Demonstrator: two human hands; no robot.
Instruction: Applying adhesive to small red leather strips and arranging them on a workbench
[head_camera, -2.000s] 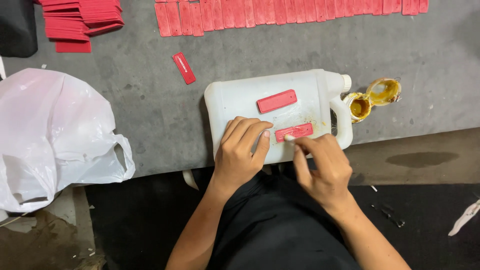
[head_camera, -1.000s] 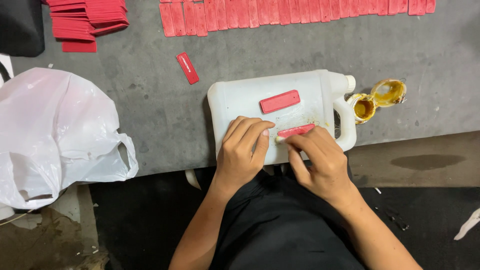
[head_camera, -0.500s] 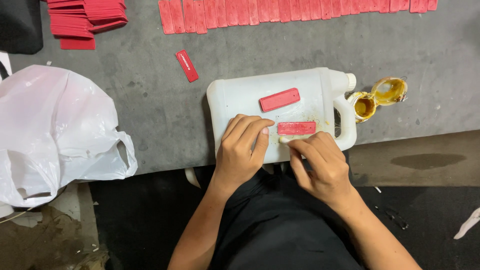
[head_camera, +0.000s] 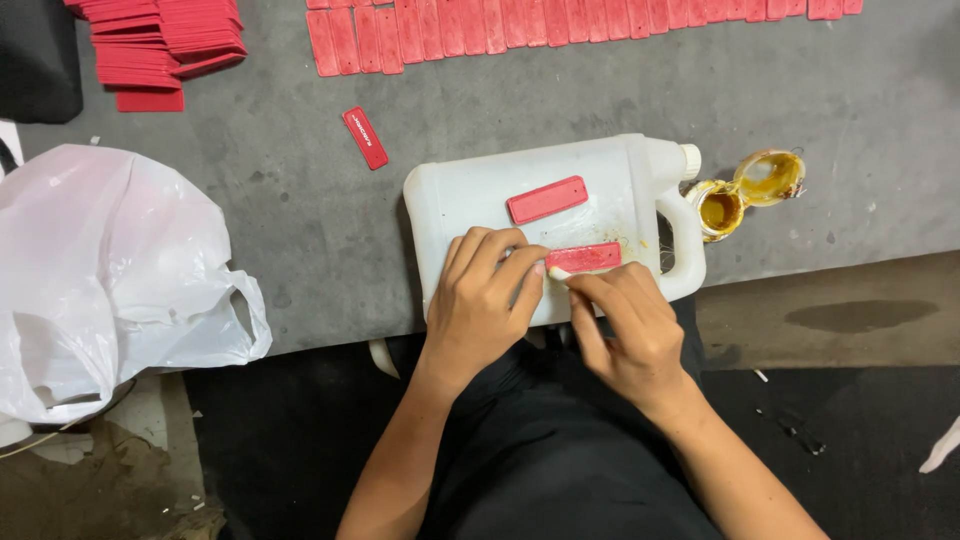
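Note:
A white plastic jug (head_camera: 460, 200) lies on its side at the table's near edge. Two red strips rest on it: one (head_camera: 547, 199) higher up, one (head_camera: 590, 257) close to my fingers. My left hand (head_camera: 485, 300) lies palm down on the jug, fingertips just left of the nearer strip, holding nothing. My right hand (head_camera: 625, 325) pinches a small pale stick (head_camera: 557, 272), whose tip touches that strip's left end.
An open tin of yellow glue (head_camera: 718, 208) and its lid (head_camera: 768, 177) stand right of the jug. A loose red strip (head_camera: 365, 137), a row of red strips (head_camera: 560, 20) and a stack (head_camera: 160, 45) lie further back. A white plastic bag (head_camera: 100, 270) sits at the left.
The nearer red strip, tilted up under my right fingers a second ago, now lies flat on the jug. My right hand has slid to its left end. The left hand has stayed put.

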